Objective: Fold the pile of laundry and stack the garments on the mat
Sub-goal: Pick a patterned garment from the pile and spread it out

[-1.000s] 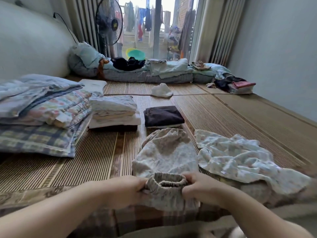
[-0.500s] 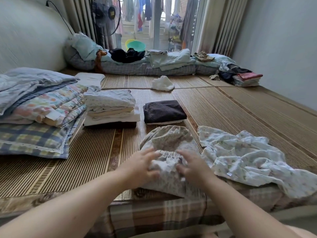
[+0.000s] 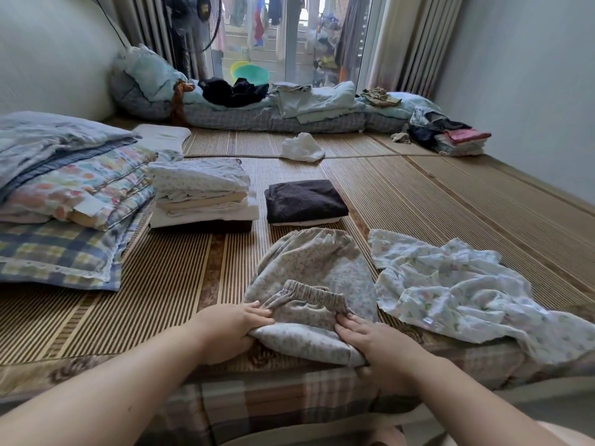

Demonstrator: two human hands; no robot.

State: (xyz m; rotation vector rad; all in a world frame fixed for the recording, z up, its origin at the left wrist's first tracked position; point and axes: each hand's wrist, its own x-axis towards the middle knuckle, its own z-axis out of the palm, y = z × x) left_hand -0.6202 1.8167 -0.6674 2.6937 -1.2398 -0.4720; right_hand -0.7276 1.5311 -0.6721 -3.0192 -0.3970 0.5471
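Beige floral garment (image 3: 309, 278) is lying on the woven mat (image 3: 161, 300) in the head view, its elastic band doubled back onto itself. The left hand (image 3: 231, 329) and right hand (image 3: 376, 342) are gripping the near fold's corners. Folding seems midway; next probably comes another fold, then lifting it onto the folded stack (image 3: 199, 194).

Bare mat (image 3: 174, 304) left; crumpled garment (image 3: 467, 284) blocks right.
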